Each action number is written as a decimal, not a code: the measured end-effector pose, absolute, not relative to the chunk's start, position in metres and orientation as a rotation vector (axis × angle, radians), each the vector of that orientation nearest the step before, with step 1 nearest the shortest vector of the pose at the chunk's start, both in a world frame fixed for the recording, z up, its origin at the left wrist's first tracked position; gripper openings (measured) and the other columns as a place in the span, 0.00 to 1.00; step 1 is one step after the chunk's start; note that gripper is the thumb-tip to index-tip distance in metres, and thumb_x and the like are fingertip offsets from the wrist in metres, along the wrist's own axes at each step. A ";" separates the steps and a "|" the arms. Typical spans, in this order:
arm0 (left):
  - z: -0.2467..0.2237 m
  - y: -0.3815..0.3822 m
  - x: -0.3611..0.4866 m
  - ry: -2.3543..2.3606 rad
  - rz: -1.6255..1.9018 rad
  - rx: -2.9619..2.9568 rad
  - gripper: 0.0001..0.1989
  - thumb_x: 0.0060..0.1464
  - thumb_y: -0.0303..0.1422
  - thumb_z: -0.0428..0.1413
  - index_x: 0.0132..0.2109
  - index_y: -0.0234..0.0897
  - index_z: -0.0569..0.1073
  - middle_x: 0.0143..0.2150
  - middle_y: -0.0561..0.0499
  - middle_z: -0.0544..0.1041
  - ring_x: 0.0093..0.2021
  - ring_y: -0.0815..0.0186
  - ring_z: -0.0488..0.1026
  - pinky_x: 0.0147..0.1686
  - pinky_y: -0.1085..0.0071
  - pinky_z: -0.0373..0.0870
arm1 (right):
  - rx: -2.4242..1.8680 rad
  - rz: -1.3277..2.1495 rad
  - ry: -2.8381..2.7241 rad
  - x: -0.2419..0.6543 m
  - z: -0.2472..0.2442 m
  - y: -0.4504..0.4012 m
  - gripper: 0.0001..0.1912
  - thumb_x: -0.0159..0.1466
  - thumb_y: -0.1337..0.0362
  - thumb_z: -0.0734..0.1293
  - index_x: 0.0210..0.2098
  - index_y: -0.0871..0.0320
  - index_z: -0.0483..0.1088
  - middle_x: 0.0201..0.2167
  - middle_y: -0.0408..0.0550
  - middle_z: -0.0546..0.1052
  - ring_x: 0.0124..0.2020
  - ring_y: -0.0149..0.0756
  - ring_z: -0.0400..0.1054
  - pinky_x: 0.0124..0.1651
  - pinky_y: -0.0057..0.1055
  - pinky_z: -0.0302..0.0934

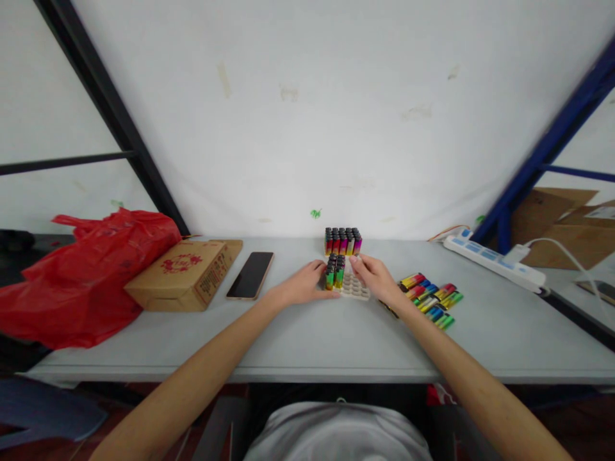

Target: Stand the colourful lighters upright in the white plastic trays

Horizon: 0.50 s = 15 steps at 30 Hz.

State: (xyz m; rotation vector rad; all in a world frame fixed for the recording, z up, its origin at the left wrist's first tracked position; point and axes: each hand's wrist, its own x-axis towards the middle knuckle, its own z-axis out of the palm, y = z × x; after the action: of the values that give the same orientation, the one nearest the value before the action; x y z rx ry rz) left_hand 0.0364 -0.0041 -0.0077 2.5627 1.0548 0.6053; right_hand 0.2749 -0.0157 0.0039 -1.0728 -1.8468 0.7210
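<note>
Tray [355, 291], pale and pocketed, lies flat on the grey table [298, 349], between the two hands; upright lighters [335, 272], black-topped, some with green bodies, fill pockets at its left part; pockets at its right part show bare. Left hand [307, 283] at the tray's left end, half open, thumb along the near edge, fingers curled by the standing lighters; cannot tell whether it grips. Right hand [377, 276] over the tray's far right part, thumb and fingers drawn nearly together; cannot tell whether anything is pinched there.

Just beyond the tray, a block [343, 242] of more lighters, upright, red to purple; right of the tray, a loose pile [435, 299] of multicoloured ones on their sides, partly behind the right forearm; left of the tray, a phone [250, 275], dark screen up; farther left, a box [185, 275], then a red bag [91, 282] touching it; well right of the tray, a power strip [494, 259] with a white plug [517, 253] in it.
</note>
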 end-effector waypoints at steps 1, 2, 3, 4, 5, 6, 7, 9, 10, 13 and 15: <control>-0.008 -0.004 0.036 1.057 0.605 2.564 0.34 0.57 0.53 0.65 0.62 0.36 0.71 0.58 0.39 0.75 0.59 0.48 0.73 0.62 0.55 0.70 | -1.077 0.703 -1.847 0.272 0.004 -0.018 0.32 0.68 0.33 0.59 0.25 0.54 0.59 0.20 0.38 0.59 0.23 0.30 0.53 0.26 0.28 0.49; -0.008 -0.003 0.036 1.057 0.605 2.565 0.35 0.56 0.54 0.65 0.61 0.36 0.71 0.58 0.38 0.75 0.58 0.47 0.73 0.61 0.54 0.70 | -1.081 0.696 -1.846 0.269 0.004 -0.021 0.32 0.68 0.34 0.60 0.23 0.54 0.58 0.20 0.38 0.58 0.23 0.30 0.52 0.26 0.29 0.48; -0.009 -0.003 0.036 1.058 0.606 2.565 0.35 0.56 0.54 0.65 0.61 0.36 0.71 0.58 0.38 0.75 0.58 0.47 0.73 0.61 0.54 0.71 | -1.085 0.699 -1.843 0.266 0.005 -0.023 0.32 0.68 0.34 0.61 0.23 0.54 0.57 0.20 0.38 0.57 0.23 0.29 0.51 0.26 0.29 0.47; -0.009 -0.003 0.036 1.057 0.609 2.564 0.35 0.56 0.55 0.65 0.61 0.36 0.72 0.57 0.38 0.75 0.58 0.47 0.73 0.60 0.54 0.71 | -1.089 0.709 -1.840 0.264 0.005 -0.025 0.32 0.68 0.34 0.61 0.22 0.54 0.56 0.19 0.38 0.57 0.23 0.29 0.51 0.26 0.29 0.46; -0.010 -0.002 0.036 1.056 0.615 2.561 0.35 0.55 0.54 0.65 0.60 0.36 0.72 0.57 0.38 0.75 0.58 0.47 0.73 0.60 0.54 0.71 | -1.093 0.718 -1.836 0.263 0.005 -0.026 0.32 0.68 0.35 0.61 0.22 0.54 0.56 0.19 0.38 0.56 0.23 0.29 0.50 0.26 0.29 0.46; -0.010 -0.002 0.036 1.054 0.622 2.557 0.34 0.55 0.54 0.66 0.60 0.36 0.72 0.57 0.38 0.75 0.58 0.47 0.73 0.60 0.54 0.71 | -1.100 0.716 -1.828 0.262 0.005 -0.027 0.32 0.68 0.35 0.61 0.21 0.54 0.56 0.19 0.38 0.55 0.23 0.29 0.49 0.26 0.29 0.45; -0.011 -0.002 0.036 1.052 0.631 2.553 0.34 0.55 0.54 0.66 0.60 0.36 0.72 0.57 0.38 0.75 0.58 0.47 0.73 0.60 0.54 0.71 | -1.110 0.699 -1.818 0.261 0.005 -0.027 0.32 0.67 0.35 0.61 0.21 0.54 0.55 0.19 0.37 0.55 0.22 0.29 0.49 0.26 0.30 0.45; -0.011 -0.002 0.035 1.044 0.636 2.553 0.34 0.55 0.53 0.67 0.61 0.37 0.72 0.58 0.38 0.75 0.59 0.47 0.73 0.61 0.54 0.70 | -1.131 0.640 -1.801 0.261 0.004 -0.026 0.32 0.67 0.37 0.62 0.20 0.53 0.53 0.18 0.37 0.53 0.22 0.29 0.48 0.26 0.30 0.44; -0.011 -0.002 0.035 1.044 0.633 2.554 0.35 0.55 0.53 0.67 0.61 0.36 0.71 0.58 0.38 0.75 0.59 0.47 0.73 0.61 0.54 0.70 | -1.138 0.614 -1.797 0.262 0.003 -0.026 0.31 0.67 0.38 0.62 0.20 0.53 0.53 0.18 0.37 0.53 0.22 0.29 0.48 0.27 0.30 0.44; -0.012 -0.001 0.035 1.057 0.616 2.561 0.34 0.55 0.52 0.66 0.61 0.36 0.71 0.59 0.38 0.75 0.59 0.47 0.73 0.62 0.54 0.70 | -1.148 0.581 -1.818 0.263 0.001 -0.024 0.27 0.67 0.43 0.61 0.20 0.53 0.54 0.18 0.38 0.55 0.22 0.30 0.50 0.27 0.31 0.44; -0.011 -0.002 0.035 1.059 0.616 2.567 0.33 0.56 0.52 0.66 0.60 0.37 0.72 0.58 0.38 0.75 0.59 0.48 0.73 0.62 0.54 0.70 | -1.150 0.581 -1.835 0.264 0.000 -0.023 0.25 0.67 0.46 0.61 0.20 0.53 0.55 0.18 0.38 0.56 0.22 0.30 0.51 0.28 0.31 0.45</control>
State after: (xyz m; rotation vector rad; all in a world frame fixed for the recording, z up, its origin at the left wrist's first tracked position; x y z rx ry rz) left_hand 0.0352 -0.0016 -0.0114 2.5666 1.0587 0.6157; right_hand 0.2641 -0.0226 -0.0003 -1.1498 -1.8346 0.5814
